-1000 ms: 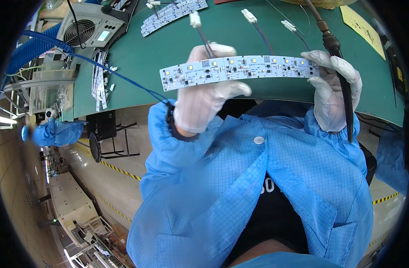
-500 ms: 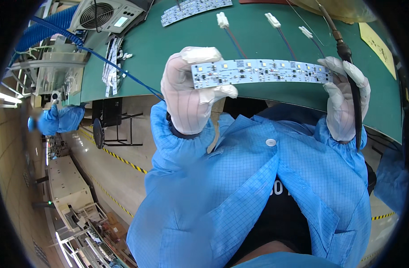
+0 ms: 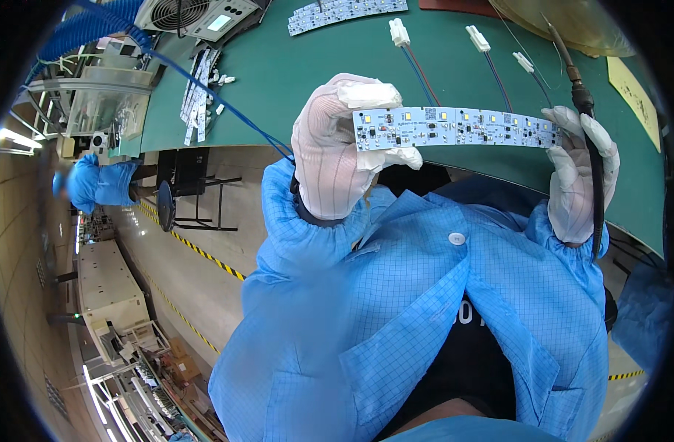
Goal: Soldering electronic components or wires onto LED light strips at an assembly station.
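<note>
A long, slightly curved white circuit board (image 3: 454, 127) with small yellowish LEDs and dark chips is held level over the front edge of the bench. My left hand (image 3: 333, 151), in a striped white glove with white-wrapped fingertips, pinches its left end between thumb and fingers. At the other end, the gloved fingers of my right hand (image 3: 578, 177) touch the board's tip. A soldering iron (image 3: 588, 140) also sits in that hand, its metal tip pointing up and away. Beyond the board lie white connectors (image 3: 399, 32) on wire pairs; their near wire ends are hidden behind it.
On the green bench (image 3: 278, 88) lie more LED boards (image 3: 344, 15) at the back and a pile of white strips (image 3: 199, 96) to the left. A boxy machine with a fan (image 3: 212, 20) stands far left. A yellow sheet (image 3: 634, 99) lies right. Another person (image 3: 101, 183) is in the left distance.
The whole view has shifted a little, so the bench things appear farther right. My left hand and the board's left end appear slightly closer to my right hand. Both grips look the same.
</note>
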`<state>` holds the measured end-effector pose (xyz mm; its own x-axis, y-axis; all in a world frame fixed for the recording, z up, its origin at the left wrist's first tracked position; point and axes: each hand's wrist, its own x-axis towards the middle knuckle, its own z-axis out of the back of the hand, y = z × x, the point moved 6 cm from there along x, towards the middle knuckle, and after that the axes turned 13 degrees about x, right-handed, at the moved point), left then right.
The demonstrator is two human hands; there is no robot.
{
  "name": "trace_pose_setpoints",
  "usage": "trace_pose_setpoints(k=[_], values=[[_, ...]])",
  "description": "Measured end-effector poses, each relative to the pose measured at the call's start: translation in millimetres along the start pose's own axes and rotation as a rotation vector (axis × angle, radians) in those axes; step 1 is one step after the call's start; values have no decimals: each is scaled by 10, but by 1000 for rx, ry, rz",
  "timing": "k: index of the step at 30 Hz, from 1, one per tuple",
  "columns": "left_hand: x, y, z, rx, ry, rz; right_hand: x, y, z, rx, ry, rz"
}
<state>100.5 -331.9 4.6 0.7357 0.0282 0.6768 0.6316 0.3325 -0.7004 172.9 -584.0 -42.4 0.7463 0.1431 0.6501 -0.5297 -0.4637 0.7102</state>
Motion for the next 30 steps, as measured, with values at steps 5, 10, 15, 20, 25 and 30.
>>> trace_pose_setpoints(k=[5,10,15,20,25,30], values=[[-12,22,3,-98,3,17,1,8,-5,-4,10,-6],[12,8,40,105,32,-50,13,9,-45,56,27,14],[4,16,45,283,-23,40,39,15,-77,89,70,36],[28,78,61,358,-77,160,12,-8,-44,70,70,25],[7,84,135,420,-116,165,46,41,-75,42,94,12],[-14,151,148,364,-155,222,53,27,-58,-2,66,3]])
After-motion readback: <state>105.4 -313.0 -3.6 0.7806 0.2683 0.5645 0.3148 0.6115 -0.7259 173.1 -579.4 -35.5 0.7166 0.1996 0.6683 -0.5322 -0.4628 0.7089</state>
